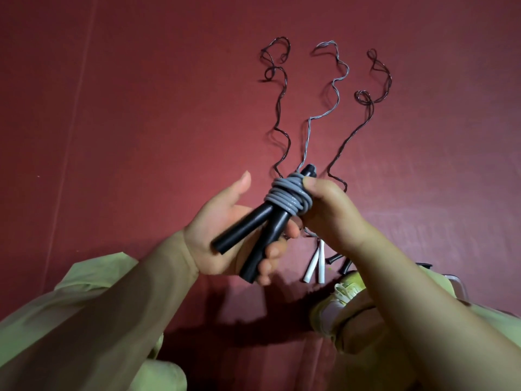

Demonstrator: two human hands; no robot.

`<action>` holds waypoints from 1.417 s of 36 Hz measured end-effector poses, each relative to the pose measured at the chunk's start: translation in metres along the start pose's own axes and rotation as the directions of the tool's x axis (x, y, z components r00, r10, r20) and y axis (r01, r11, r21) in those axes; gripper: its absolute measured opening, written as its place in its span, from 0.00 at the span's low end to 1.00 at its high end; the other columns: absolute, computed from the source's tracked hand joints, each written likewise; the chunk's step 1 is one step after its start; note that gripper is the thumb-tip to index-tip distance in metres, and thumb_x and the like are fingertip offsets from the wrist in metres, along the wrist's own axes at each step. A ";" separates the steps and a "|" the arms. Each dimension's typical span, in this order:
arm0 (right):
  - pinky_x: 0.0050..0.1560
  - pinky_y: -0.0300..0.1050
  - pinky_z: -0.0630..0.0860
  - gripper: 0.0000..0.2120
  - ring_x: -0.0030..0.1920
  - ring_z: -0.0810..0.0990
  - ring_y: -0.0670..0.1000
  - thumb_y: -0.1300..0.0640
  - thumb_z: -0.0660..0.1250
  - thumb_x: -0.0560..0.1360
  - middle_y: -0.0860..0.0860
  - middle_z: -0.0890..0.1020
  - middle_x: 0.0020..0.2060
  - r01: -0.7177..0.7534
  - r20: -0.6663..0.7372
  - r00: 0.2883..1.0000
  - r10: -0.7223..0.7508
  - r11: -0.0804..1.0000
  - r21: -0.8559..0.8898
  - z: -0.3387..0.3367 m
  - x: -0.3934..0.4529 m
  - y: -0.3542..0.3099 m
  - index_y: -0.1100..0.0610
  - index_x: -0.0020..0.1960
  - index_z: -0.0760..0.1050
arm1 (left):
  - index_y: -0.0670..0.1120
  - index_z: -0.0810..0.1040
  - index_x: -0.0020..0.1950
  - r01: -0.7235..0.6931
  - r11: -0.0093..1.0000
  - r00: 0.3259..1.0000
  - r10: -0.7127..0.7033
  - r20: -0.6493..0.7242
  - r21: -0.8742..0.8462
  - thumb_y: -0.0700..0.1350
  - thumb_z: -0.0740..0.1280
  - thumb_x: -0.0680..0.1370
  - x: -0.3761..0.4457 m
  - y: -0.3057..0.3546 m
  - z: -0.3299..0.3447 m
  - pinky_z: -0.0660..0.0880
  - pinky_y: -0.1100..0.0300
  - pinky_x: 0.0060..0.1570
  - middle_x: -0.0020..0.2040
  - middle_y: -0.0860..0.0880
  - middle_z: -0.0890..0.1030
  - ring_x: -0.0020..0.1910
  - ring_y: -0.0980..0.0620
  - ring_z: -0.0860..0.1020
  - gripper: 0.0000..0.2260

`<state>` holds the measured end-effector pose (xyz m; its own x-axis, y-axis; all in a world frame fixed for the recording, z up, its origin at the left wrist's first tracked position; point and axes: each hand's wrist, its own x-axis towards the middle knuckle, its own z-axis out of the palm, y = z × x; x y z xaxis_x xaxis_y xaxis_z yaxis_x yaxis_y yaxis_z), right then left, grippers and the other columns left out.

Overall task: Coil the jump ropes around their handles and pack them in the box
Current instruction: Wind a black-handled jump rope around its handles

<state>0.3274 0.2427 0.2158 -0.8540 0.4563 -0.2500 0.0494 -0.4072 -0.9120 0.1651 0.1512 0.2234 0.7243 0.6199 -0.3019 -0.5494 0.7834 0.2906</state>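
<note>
A person sits on a red floor (141,108), seen from a head camera looking down at both hands. Nearest, pale green sleeves (84,320) frame the view, and a foot in a pale sneaker (342,294) shows under the right forearm.

The left hand (225,235) cradles two black handles (253,235) held side by side, its fingers curled under and around their lower ends, thumb raised clear. The right hand (332,210) presses against the grey rope coil (284,197) wound around the upper part of the handles, fingers curled on the coil with the thumb pinning the top turn. The winding step looks nearly finished, as no loose tail from this rope can be made out. The next move probably calls for tucking or securing the end so the coil holds, then carrying the bundle to the box.

Just beyond the hands, on the floor, lie two white handles (315,263) and the ends of dark handles (338,262), partly hidden by the right arm. Farther out, three uncoiled ropes trail away in wavy lines: a dark rope on the left (280,108), a light grey rope in the middle (335,80), a dark rope on the right (375,100).

A clear container edge (458,286) peeks out at far right behind the right arm; whether it is the box cannot be told.
</note>
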 end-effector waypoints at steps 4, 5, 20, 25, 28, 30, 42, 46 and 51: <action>0.37 0.50 0.63 0.21 0.31 0.67 0.53 0.45 0.53 0.78 0.50 0.76 0.26 -0.076 -0.043 0.996 0.075 0.997 -0.021 -0.001 0.001 0.000 0.60 0.42 0.73 | 0.40 0.81 0.48 -0.012 1.000 0.990 0.016 -0.143 0.027 0.73 0.50 0.71 -0.002 0.004 0.005 0.74 0.59 0.31 0.33 0.45 0.75 0.28 0.48 0.74 0.38; 0.37 0.49 0.64 0.23 0.31 0.68 0.53 0.44 0.52 0.78 0.50 0.76 0.27 -0.100 -0.054 0.994 0.098 0.994 -0.032 -0.001 0.001 0.000 0.61 0.43 0.74 | 0.40 0.81 0.46 -0.012 0.999 0.981 0.019 -0.192 0.041 0.73 0.50 0.72 -0.001 0.004 0.007 0.73 0.60 0.30 0.32 0.45 0.74 0.27 0.49 0.73 0.38; 0.25 0.39 0.73 0.22 0.25 0.74 0.49 0.44 0.55 0.82 0.51 0.81 0.31 -0.425 -0.332 0.880 0.338 0.873 -0.239 -0.001 -0.004 0.000 0.57 0.40 0.77 | 0.42 0.77 0.39 0.162 0.927 0.787 0.084 -0.612 0.337 0.71 0.51 0.68 0.012 0.000 0.009 0.73 0.61 0.26 0.30 0.43 0.74 0.25 0.47 0.73 0.33; 0.24 0.38 0.71 0.22 0.24 0.72 0.47 0.42 0.57 0.81 0.49 0.79 0.28 -0.474 -0.367 0.854 0.368 0.842 -0.259 -0.005 -0.003 0.003 0.59 0.42 0.77 | 0.42 0.76 0.46 0.247 0.826 0.680 0.225 -0.698 0.507 0.69 0.50 0.75 0.014 -0.006 0.005 0.74 0.60 0.27 0.32 0.43 0.78 0.27 0.46 0.76 0.32; 0.23 0.37 0.67 0.24 0.21 0.70 0.47 0.40 0.57 0.80 0.49 0.76 0.25 -0.490 -0.385 0.845 0.371 0.825 -0.280 -0.006 -0.003 0.004 0.59 0.38 0.76 | 0.42 0.77 0.46 0.271 0.795 0.650 0.264 -0.712 0.542 0.68 0.50 0.76 0.015 -0.009 0.003 0.75 0.59 0.30 0.33 0.43 0.79 0.29 0.45 0.78 0.31; 0.23 0.36 0.67 0.26 0.21 0.69 0.47 0.38 0.57 0.79 0.49 0.74 0.24 -0.510 -0.396 0.834 0.384 0.810 -0.289 -0.006 -0.003 0.004 0.58 0.37 0.76 | 0.41 0.77 0.46 0.274 0.792 0.634 0.277 -0.722 0.545 0.65 0.51 0.79 0.016 -0.010 0.002 0.76 0.59 0.31 0.33 0.43 0.80 0.29 0.45 0.78 0.29; 0.36 0.46 0.68 0.29 0.26 0.65 0.52 0.28 0.57 0.71 0.53 0.66 0.25 -0.572 -0.529 0.789 0.312 0.687 -0.448 -0.012 0.002 0.015 0.53 0.30 0.62 | 0.42 0.76 0.47 0.263 0.769 0.584 0.354 -0.731 0.582 0.60 0.51 0.82 0.019 -0.011 -0.005 0.73 0.60 0.31 0.30 0.45 0.78 0.27 0.47 0.77 0.24; 0.38 0.47 0.70 0.29 0.29 0.71 0.53 0.30 0.58 0.73 0.55 0.69 0.28 -0.540 -0.545 0.801 0.248 0.692 -0.479 -0.015 0.003 0.019 0.56 0.33 0.66 | 0.44 0.77 0.46 0.299 0.702 0.560 0.419 -0.714 0.646 0.60 0.51 0.81 0.020 -0.011 -0.010 0.71 0.57 0.37 0.32 0.48 0.76 0.31 0.48 0.74 0.23; 0.33 0.45 0.66 0.28 0.30 0.69 0.53 0.33 0.57 0.76 0.46 0.67 0.22 -0.503 -0.537 0.806 0.248 0.767 -0.399 -0.012 0.002 0.019 0.56 0.33 0.73 | 0.49 0.76 0.42 0.332 0.612 0.520 0.516 -0.681 0.718 0.62 0.54 0.80 0.019 -0.010 -0.013 0.68 0.56 0.44 0.38 0.47 0.77 0.39 0.46 0.74 0.20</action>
<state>0.3324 0.2455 0.1943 -0.3976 0.6917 -0.6028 0.6739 -0.2258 -0.7035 0.1789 0.1560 0.2032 -0.1906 0.7569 -0.6251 0.2037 0.6534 0.7291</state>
